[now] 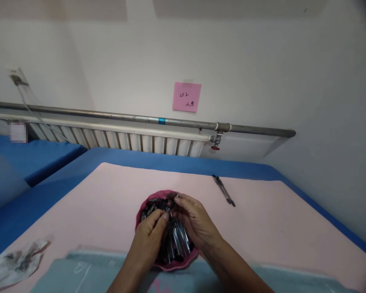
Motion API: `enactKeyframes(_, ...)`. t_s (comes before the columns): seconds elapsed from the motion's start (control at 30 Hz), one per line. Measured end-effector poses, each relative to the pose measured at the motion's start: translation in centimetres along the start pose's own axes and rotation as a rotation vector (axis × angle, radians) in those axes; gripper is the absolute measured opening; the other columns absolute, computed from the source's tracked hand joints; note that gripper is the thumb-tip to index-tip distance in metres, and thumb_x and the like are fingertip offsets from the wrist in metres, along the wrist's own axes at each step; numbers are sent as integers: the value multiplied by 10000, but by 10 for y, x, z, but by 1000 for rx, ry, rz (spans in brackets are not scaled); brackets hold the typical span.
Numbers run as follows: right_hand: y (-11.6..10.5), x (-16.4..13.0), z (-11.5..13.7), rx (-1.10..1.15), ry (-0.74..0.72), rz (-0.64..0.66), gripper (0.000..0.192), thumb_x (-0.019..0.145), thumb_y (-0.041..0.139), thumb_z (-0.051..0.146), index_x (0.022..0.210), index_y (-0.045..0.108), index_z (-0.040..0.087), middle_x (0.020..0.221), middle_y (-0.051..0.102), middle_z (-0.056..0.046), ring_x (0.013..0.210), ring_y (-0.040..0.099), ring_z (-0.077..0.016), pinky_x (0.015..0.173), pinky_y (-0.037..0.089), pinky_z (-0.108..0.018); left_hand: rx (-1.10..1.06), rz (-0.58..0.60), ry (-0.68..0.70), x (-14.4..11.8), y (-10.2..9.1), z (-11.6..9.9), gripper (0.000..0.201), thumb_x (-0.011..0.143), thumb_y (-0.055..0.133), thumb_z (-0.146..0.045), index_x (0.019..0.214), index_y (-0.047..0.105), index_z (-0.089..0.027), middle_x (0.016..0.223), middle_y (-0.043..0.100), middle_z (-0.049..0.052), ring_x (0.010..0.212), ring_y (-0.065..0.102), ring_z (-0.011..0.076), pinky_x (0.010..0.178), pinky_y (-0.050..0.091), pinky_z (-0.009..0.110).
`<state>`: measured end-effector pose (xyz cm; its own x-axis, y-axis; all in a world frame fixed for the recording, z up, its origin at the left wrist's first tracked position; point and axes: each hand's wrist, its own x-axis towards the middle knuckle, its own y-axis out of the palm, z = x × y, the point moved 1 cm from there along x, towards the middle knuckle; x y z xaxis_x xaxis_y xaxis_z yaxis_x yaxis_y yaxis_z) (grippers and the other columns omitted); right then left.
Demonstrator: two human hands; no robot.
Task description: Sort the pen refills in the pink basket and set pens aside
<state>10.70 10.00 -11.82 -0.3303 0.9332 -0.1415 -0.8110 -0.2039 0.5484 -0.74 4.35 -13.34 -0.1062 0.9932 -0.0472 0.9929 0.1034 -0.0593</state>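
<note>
A pink bowl [171, 266] full of several dark pen parts [177, 240] stands on the pink table cover in front of me. Both hands are over the bowl. My left hand [151, 234] pinches a small dark piece between thumb and fingertips at the bowl's middle. My right hand [195, 219] curls over the far right of the pile, its fingers closed around pen parts next to the left fingertips. What exactly each hand grips is partly hidden by the fingers.
A pair of dark pens [223, 190] lies on the pink cover [262, 228] to the far right. A crumpled stained cloth [16, 262] sits at the left front. A light blue towel [88, 272] lies under my forearms. A radiator [125, 140] and pipe run along the wall.
</note>
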Motion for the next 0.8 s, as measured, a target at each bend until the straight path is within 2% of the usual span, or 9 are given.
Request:
enactKeyframes(0.13,0,1,-1,-12,-9,-76,195,561,792,263,665,669,152,603,600,33,493,438,-62,519,334,-214,-11,-28,-11,1,-1,-1,298,779,519,-463,746,631,-190,652,579,2,594,503,153,535,389,247)
enactKeyframes(0.3,-1,0,2,-5,-33,-80,256,578,781,273,789,701,153,664,632,15,526,482,-71,529,354,-207,22,-37,-33,2,-4,2,312,799,492,-480,773,614,-193,618,527,-24,583,471,137,522,362,231)
enactKeyframes(0.4,-3,1,2,16,-33,-117,217,545,796,239,708,675,160,612,606,37,485,462,-60,504,342,-200,46,-22,-16,1,-4,4,303,813,481,-469,735,585,-196,637,508,-28,603,461,132,538,359,227)
enactKeyframes(0.53,-4,2,0,28,-2,-102,234,545,797,238,724,671,154,641,621,22,510,472,-71,507,352,-203,55,-6,-21,2,-3,4,288,817,480,-452,735,581,-196,656,505,-23,628,462,137,559,366,229)
enactKeyframes(0.67,-4,2,0,4,-21,-123,204,557,795,245,617,619,162,519,545,54,467,421,-64,485,321,-201,86,19,-31,2,-3,2,288,820,474,-450,743,586,-196,636,499,-26,605,441,133,541,348,227)
enactKeyframes(0.8,-6,3,0,17,-30,-82,200,587,771,266,720,665,161,673,622,15,573,494,-96,530,362,-216,88,15,-32,1,-3,0,285,821,474,-446,725,574,-198,635,505,-29,606,448,131,550,353,227)
